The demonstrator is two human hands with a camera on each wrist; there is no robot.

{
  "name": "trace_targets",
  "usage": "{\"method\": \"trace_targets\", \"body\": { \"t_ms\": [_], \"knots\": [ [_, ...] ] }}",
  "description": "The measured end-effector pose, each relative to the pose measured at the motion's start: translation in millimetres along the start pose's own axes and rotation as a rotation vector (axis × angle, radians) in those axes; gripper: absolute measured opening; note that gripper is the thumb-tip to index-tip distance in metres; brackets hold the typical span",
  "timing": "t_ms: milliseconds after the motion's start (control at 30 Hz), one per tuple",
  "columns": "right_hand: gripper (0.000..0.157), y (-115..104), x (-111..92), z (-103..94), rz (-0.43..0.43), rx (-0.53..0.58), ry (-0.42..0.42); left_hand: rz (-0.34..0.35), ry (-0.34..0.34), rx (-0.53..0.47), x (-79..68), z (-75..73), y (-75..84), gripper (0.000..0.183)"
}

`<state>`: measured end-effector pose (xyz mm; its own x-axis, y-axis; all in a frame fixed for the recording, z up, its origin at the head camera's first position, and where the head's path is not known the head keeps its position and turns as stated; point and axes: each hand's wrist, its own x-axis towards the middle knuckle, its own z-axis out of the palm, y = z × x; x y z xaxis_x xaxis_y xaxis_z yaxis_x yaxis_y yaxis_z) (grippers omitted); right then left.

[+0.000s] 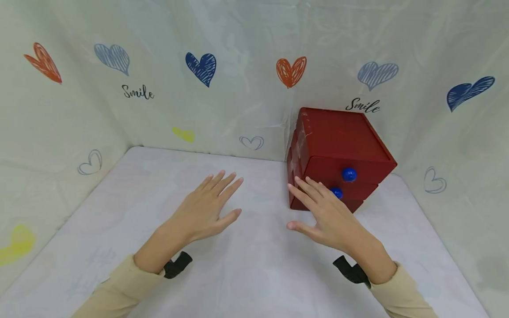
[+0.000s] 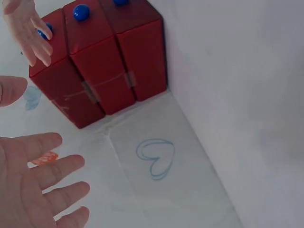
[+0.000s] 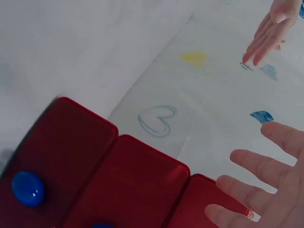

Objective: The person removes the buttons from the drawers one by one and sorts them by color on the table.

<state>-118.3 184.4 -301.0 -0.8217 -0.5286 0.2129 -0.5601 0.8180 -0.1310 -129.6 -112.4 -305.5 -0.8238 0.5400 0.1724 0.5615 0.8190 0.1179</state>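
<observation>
Beige sleeves [image 1: 119,285] stretch over a white table [image 1: 254,274], a person's left hand [image 1: 203,212] and right hand [image 1: 330,216] held out, fingers spread. A red cabinet [image 1: 342,134] with blue knobs [image 1: 349,174] stands beyond the right hand, whose fingertips overlap its front in the head view; contact is unclear. The left hand lies well apart, to the cabinet's left.

Beneath the left hand [image 1: 204,210] and right hand [image 1: 332,218] spreads a white tabletop [image 1: 254,274], faint marks [image 1: 101,256], perhaps lettering, left of both; beyond them hangs a pale sheet [image 1: 246,31] printed with hearts [image 1: 201,69].
</observation>
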Motion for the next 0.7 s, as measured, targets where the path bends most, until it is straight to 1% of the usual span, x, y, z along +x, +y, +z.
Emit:
{"method": "trace_targets", "body": {
  "t_ms": [100,200,300,400,500,700],
  "knots": [
    [0.074,3,-1,-4.9,0.006,0.019,0.026,0.005,0.027,-0.024,4.2,-0.3,2.4,0.061],
    [0.070,7,-3,-10.5,0.012,0.040,0.050,0.018,0.077,-0.064,8.9,0.2,4.9,0.056],
    [0.067,10,-3,-16.2,0.009,0.036,0.074,0.030,0.140,-0.113,12.7,1.5,7.0,0.051],
    [0.063,13,-3,-22.1,-0.005,0.033,0.108,0.026,0.182,-0.159,16.3,2.2,10.1,0.048],
    [0.057,17,-4,-28.0,-0.025,0.048,0.158,0.011,0.208,-0.195,19.9,1.7,13.8,0.046],
    [0.049,24,-5,-40.2,-0.066,0.070,0.258,0.029,0.281,-0.234,28.4,0.2,19.3,0.041]
  ]
}}
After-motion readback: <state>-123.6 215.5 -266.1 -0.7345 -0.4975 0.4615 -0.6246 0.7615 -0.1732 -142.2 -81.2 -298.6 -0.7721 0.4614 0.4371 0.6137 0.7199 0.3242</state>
